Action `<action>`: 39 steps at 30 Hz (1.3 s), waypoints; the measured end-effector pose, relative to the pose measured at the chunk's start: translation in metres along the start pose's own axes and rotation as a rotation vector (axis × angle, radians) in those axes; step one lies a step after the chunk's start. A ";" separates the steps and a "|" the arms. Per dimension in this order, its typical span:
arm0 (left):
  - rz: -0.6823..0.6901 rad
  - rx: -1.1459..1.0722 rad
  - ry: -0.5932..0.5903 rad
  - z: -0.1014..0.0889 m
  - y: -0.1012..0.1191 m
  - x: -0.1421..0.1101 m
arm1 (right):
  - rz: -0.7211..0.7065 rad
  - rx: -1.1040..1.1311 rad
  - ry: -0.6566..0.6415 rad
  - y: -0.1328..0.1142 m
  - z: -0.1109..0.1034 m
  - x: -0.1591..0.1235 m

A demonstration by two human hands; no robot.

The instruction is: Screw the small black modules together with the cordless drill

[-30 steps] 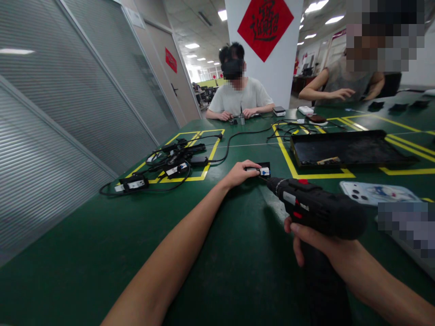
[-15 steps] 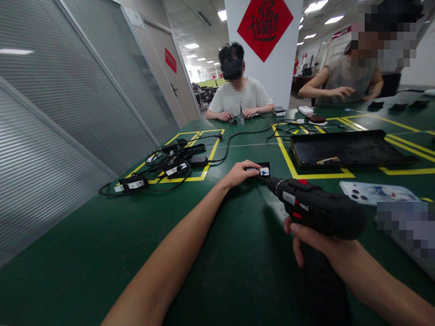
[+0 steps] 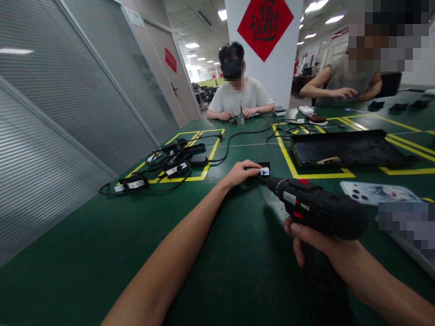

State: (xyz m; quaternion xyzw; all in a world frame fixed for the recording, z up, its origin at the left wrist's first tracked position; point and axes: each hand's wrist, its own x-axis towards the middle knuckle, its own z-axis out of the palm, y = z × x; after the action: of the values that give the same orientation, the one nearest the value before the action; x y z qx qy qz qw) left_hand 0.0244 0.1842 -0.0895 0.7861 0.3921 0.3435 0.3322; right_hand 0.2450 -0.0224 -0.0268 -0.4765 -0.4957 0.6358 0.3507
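My right hand [image 3: 316, 242] is wrapped round the grip of a black cordless drill [image 3: 316, 203] with red accents. The drill points forward and left, and its thin bit reaches the near side of a small black case with a white label [image 3: 265, 171]. At the left of that case, my left hand [image 3: 243, 173] holds it against the green table [image 3: 217, 253], fingers closed over its edge. The exact contact of the bit is too small to make out.
Black adapters with cables [image 3: 176, 160] lie in a yellow-taped square at left. A black tray [image 3: 353, 147] sits at right, with a phone [image 3: 379, 192] nearer me. Across the table one person [image 3: 243, 95] works with small parts; another person [image 3: 353, 83] sits at far right.
Both hands and the drill stay practically in place. The person at far right has shifted slightly.
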 end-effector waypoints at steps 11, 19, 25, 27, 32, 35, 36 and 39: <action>0.006 0.005 0.003 -0.001 0.002 0.000 | -0.039 0.014 0.007 0.001 0.000 0.002; 0.040 -0.018 0.017 0.000 -0.002 0.002 | -0.031 -0.038 0.021 0.010 -0.004 0.003; 0.042 -0.023 0.021 0.002 -0.003 0.002 | -0.006 -0.092 0.020 0.008 -0.005 0.000; 0.035 -0.016 0.027 0.002 -0.004 0.002 | -0.012 -0.076 0.020 0.006 -0.004 0.000; 0.030 0.001 0.017 0.001 -0.004 0.003 | -0.016 -0.029 0.020 0.001 -0.001 0.000; 0.030 0.012 0.002 0.000 -0.002 0.002 | -0.028 -0.001 0.020 -0.002 0.001 0.000; 0.030 0.013 -0.002 0.000 -0.002 0.002 | -0.028 0.003 0.023 -0.003 0.001 -0.001; 0.028 0.007 -0.006 -0.001 -0.001 0.002 | -0.015 -0.010 0.028 -0.001 0.000 -0.001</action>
State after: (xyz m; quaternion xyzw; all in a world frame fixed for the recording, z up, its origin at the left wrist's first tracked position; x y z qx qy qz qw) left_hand 0.0241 0.1864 -0.0900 0.7937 0.3813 0.3443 0.3257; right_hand 0.2448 -0.0230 -0.0256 -0.4835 -0.4974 0.6240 0.3599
